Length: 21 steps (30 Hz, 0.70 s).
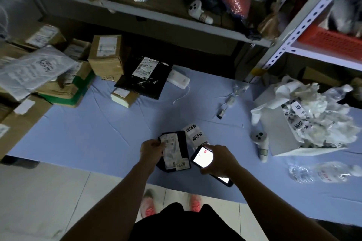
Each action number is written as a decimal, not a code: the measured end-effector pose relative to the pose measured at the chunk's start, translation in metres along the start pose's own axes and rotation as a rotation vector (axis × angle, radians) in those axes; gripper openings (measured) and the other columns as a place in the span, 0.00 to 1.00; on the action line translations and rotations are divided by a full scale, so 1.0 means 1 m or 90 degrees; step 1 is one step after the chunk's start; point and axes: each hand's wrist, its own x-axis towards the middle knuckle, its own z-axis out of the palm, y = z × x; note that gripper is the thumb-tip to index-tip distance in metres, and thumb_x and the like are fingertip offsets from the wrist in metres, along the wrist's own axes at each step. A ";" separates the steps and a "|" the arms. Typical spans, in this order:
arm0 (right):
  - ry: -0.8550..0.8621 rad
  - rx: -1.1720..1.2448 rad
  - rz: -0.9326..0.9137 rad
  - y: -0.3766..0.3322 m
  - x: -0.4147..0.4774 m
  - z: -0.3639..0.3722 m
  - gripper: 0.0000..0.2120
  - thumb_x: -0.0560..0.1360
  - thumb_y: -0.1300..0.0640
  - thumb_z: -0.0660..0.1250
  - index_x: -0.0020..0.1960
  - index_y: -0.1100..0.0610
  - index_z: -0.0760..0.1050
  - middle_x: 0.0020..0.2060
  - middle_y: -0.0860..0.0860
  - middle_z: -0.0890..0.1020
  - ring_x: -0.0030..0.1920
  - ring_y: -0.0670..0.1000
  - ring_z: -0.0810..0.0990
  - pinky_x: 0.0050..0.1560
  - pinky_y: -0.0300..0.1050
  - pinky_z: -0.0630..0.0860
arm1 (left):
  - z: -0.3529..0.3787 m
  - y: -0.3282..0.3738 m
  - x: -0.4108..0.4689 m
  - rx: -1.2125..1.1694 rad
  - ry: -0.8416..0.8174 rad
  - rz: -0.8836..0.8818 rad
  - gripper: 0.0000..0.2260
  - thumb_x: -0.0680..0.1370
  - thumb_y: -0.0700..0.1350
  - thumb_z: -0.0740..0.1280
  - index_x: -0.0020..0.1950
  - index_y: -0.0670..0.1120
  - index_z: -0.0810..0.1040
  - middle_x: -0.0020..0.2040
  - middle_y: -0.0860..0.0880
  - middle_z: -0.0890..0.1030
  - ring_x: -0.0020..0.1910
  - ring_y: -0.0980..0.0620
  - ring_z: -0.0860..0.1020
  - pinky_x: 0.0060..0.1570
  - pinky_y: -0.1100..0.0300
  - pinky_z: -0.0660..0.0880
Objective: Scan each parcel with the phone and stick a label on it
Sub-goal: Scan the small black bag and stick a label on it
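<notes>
The left hand grips a small black parcel by its left edge, thumb on the white shipping label that faces up. The parcel is straight ahead of the person over the blue sheet; whether it rests on the sheet cannot be told. Just right of it, the right hand clasps a phone, fingers curled round its edges, lit screen up. A strip of printed labels lies just behind both. 1 more lit handset lies below the right wrist. Cardboard boxes pile at the left.
</notes>
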 end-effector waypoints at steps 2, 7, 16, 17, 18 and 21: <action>-0.004 -0.004 -0.002 0.000 0.003 -0.003 0.48 0.60 0.40 0.81 0.76 0.48 0.67 0.67 0.51 0.76 0.65 0.54 0.74 0.58 0.46 0.74 | -0.001 0.002 -0.002 0.005 0.006 0.009 0.12 0.72 0.45 0.76 0.35 0.37 0.80 0.27 0.49 0.78 0.30 0.52 0.78 0.27 0.63 0.72; 0.002 -0.026 -0.032 0.003 0.008 -0.007 0.49 0.60 0.38 0.80 0.76 0.46 0.66 0.67 0.50 0.76 0.68 0.54 0.71 0.61 0.49 0.74 | -0.004 0.002 -0.002 -0.037 0.004 0.004 0.06 0.74 0.41 0.73 0.40 0.40 0.83 0.33 0.45 0.82 0.35 0.47 0.81 0.33 0.57 0.78; 0.176 0.160 0.097 0.048 0.018 -0.005 0.35 0.59 0.41 0.80 0.64 0.48 0.77 0.48 0.50 0.81 0.48 0.48 0.77 0.38 0.37 0.71 | 0.012 0.011 -0.021 0.189 0.086 0.099 0.13 0.76 0.45 0.69 0.60 0.49 0.79 0.45 0.46 0.84 0.45 0.45 0.82 0.45 0.52 0.81; 0.186 0.160 0.131 0.057 0.018 -0.004 0.35 0.60 0.40 0.80 0.64 0.50 0.77 0.48 0.51 0.80 0.49 0.51 0.78 0.40 0.42 0.75 | 0.020 0.015 -0.026 0.202 0.057 0.107 0.16 0.75 0.45 0.70 0.63 0.49 0.77 0.46 0.45 0.84 0.45 0.45 0.82 0.44 0.52 0.81; 0.184 0.145 0.162 0.067 0.019 -0.003 0.37 0.60 0.39 0.79 0.65 0.50 0.76 0.50 0.52 0.79 0.53 0.54 0.78 0.45 0.46 0.79 | 0.030 0.018 -0.031 0.220 0.049 0.113 0.19 0.75 0.45 0.70 0.66 0.50 0.76 0.48 0.45 0.84 0.45 0.43 0.82 0.42 0.53 0.81; 0.156 0.101 0.208 0.089 0.022 0.002 0.41 0.62 0.39 0.79 0.71 0.49 0.71 0.56 0.55 0.78 0.61 0.58 0.75 0.53 0.54 0.80 | 0.053 0.024 -0.044 0.241 0.085 0.121 0.17 0.73 0.47 0.70 0.61 0.51 0.77 0.48 0.45 0.84 0.43 0.44 0.82 0.37 0.57 0.77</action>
